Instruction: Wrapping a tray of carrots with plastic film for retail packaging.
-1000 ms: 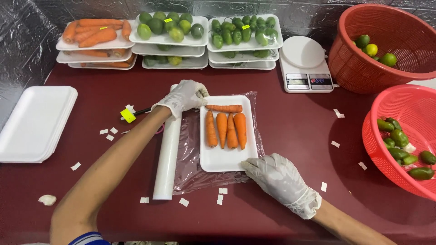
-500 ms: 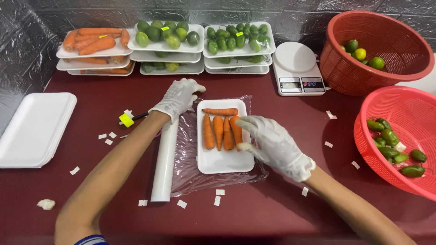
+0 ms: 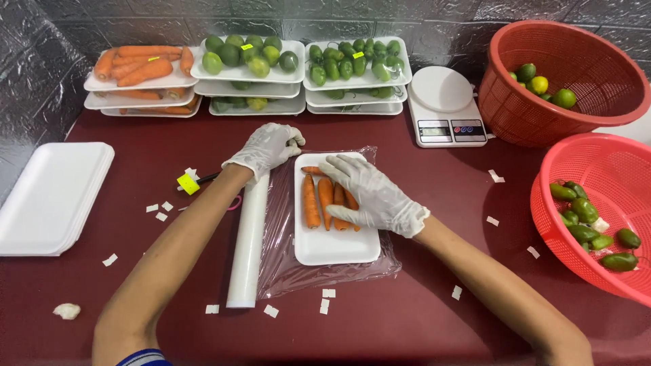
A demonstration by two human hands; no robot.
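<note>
Dark red table [image 3: 407, 325] against a grey embossed wall, scraps of white paper lying scattered on it. Person is wearing white gloves on both hands. Left hand [image 3: 266, 149] is resting on the top end of a white cling-film roll [image 3: 247, 237], fingers curled over it and gripping it; the roll is lying lengthwise just left of the tray. Right hand [image 3: 373, 193] is lying flat, fingers spread, pressing down on the carrots [image 3: 319, 200], not clenched around anything. Carrots are sitting in a white foam tray [image 3: 336, 247] at table centre, the tray lying on a pulled-out sheet of clear film [image 3: 278, 264] coming off the roll.

Back row: stacked trays of carrots [image 3: 139, 68], limes [image 3: 247, 57] and small green peppers [image 3: 356, 64]. White kitchen scale [image 3: 444, 105] is standing right of them. Red basket [image 3: 563, 71] at far right is holding a few limes; a second red basket [image 3: 597, 203], nearer, is holding green peppers. Stack of empty foam trays [image 3: 51, 196] is lying at left. Yellow tag [image 3: 187, 183] is lying near the left wrist.
</note>
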